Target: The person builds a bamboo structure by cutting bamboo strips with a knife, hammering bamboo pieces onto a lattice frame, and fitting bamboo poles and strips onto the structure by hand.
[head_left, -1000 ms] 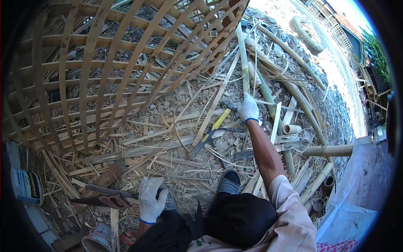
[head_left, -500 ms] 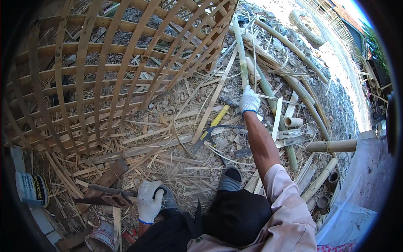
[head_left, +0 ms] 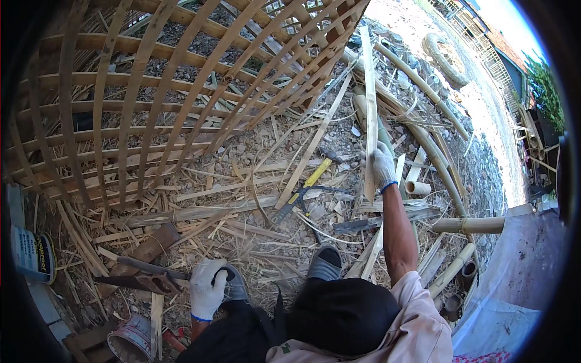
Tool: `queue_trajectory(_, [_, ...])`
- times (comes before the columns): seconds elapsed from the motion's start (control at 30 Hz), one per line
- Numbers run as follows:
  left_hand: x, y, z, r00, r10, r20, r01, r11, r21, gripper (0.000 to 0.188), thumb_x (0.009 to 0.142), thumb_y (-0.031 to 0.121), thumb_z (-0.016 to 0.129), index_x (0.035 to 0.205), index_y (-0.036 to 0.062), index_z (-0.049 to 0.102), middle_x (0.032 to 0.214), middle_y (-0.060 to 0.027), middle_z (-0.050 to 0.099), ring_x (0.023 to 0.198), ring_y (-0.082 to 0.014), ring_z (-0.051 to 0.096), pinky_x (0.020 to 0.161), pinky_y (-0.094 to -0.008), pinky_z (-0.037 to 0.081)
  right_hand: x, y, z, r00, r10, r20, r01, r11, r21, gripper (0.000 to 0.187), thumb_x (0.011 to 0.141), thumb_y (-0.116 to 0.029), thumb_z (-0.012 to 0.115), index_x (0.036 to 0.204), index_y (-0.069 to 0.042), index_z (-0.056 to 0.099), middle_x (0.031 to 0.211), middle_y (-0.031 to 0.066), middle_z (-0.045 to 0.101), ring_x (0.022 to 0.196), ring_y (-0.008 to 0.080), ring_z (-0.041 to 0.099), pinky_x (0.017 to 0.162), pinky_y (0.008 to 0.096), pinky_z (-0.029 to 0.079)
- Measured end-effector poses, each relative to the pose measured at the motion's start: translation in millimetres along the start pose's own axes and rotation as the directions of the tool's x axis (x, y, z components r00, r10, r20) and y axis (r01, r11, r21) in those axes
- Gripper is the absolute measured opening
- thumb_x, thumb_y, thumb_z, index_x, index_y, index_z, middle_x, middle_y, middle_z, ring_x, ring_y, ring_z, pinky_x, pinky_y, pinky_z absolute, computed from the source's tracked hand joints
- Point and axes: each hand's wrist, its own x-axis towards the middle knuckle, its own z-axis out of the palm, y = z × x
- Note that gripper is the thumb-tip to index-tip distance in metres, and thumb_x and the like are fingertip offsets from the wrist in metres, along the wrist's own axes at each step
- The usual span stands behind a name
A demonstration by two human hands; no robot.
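In my gloved right hand (head_left: 384, 166), closed around its near part, is a long split bamboo strip (head_left: 370, 91). Its pale face is turned up and its far end points away from me. My gloved left hand (head_left: 207, 289) is closed beside my left foot, on what looks like a machete (head_left: 151, 267); the dark blade sticks out leftward and the glove hides the handle. Just under that blade lies a handsaw (head_left: 136, 283) with a wooden handle. Between my hands, a hammer (head_left: 316, 173) with a yellow and black handle rests on the littered ground.
A large woven bamboo lattice (head_left: 172, 100) stands at the far left. Bamboo poles (head_left: 423, 78) and cut pieces lie to the right, near a plastic sheet (head_left: 508, 272). Two buckets, one blue and white (head_left: 30, 254), one reddish (head_left: 130, 340), sit at left. A tyre (head_left: 446, 59) lies farther off.
My right hand has drawn the bamboo strip nearer and to the right, and its pale side now shows instead of the green one. My left hand keeps its grip beside my foot.
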Motion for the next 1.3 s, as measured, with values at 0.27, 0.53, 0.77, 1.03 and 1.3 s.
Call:
queue_trajectory(0.27, [22.3, 21.2, 6.2, 0.991, 0.127, 0.03, -0.128, 0.991, 0.044, 0.022, 0.087, 0.007, 0.07, 0.109, 0.004, 0.074, 0.099, -0.0155, 0.072, 0.096, -0.0359, 0.067, 0.089, -0.0457, 0.053, -43.9, -49.0, 14.6, 0.964, -0.266, 0.002, 0.258, 0.937, 0.236, 0.056, 0.094, -0.003, 0.046, 0.15, -0.001, 0.046, 0.118, 0.0109, 0.063, 0.095, 0.0183, 0.068, 0.071, 0.03, 0.059])
queue_trajectory(0.53, [26.9, 4.0, -14.8, 0.981, -0.138, -0.136, 0.108, 0.972, -0.208, 0.026, 0.093, 0.011, 0.066, 0.117, 0.003, 0.071, 0.108, -0.0149, 0.073, 0.101, -0.0327, 0.07, 0.091, -0.0397, 0.054, -90.2, -61.7, 62.1, 0.757, -0.643, -0.118, 0.62, 0.764, -0.18, 0.045, 0.104, -0.008, 0.051, 0.148, 0.0, 0.04, 0.106, 0.0068, 0.058, 0.086, 0.0111, 0.058, 0.075, 0.0253, 0.049])
queue_trajectory(0.77, [53.9, -0.6, -48.9, 0.855, -0.265, -0.446, -0.123, 0.733, -0.669, 0.048, 0.11, 0.03, 0.049, 0.15, 0.0042, 0.052, 0.131, -0.0169, 0.066, 0.123, -0.0288, 0.064, 0.112, -0.0378, 0.046, -97.5, -53.3, 82.0, 0.426, -0.817, 0.389, 0.836, 0.191, -0.514, 0.028, 0.1, -0.001, 0.056, 0.128, 0.003, 0.059, 0.112, 0.0193, 0.069, 0.102, 0.0315, 0.067, 0.091, 0.0417, 0.052])
queue_trajectory(1.03, [88.1, -48.8, -43.9, 0.785, -0.561, -0.264, -0.351, -0.051, -0.935, 0.056, 0.112, 0.049, 0.04, 0.149, 0.0073, 0.043, 0.151, -0.0177, 0.047, 0.141, -0.0358, 0.046, 0.114, -0.0511, 0.045, -72.7, -71.4, 133.4, 0.407, -0.484, 0.775, 0.862, -0.076, -0.501, 0.035, 0.075, -0.011, 0.079, 0.105, -0.004, 0.065, 0.097, 0.0161, 0.063, 0.095, 0.0388, 0.061, 0.085, 0.0478, 0.048])
queue_trajectory(1.3, [162.5, -121.7, -33.2, 0.793, -0.609, 0.016, -0.096, -0.15, -0.984, 0.054, 0.11, 0.04, 0.05, 0.15, 0.004, 0.04, 0.158, -0.0211, 0.04, 0.14, -0.0356, 0.049, 0.111, -0.0492, 0.048, -13.7, -79.3, 194.3, 0.37, -0.267, 0.89, 0.854, -0.278, -0.439, 0.027, 0.086, -0.018, 0.072, 0.109, -0.005, 0.064, 0.109, 0.0178, 0.061, 0.109, 0.0389, 0.058, 0.093, 0.0518, 0.046])
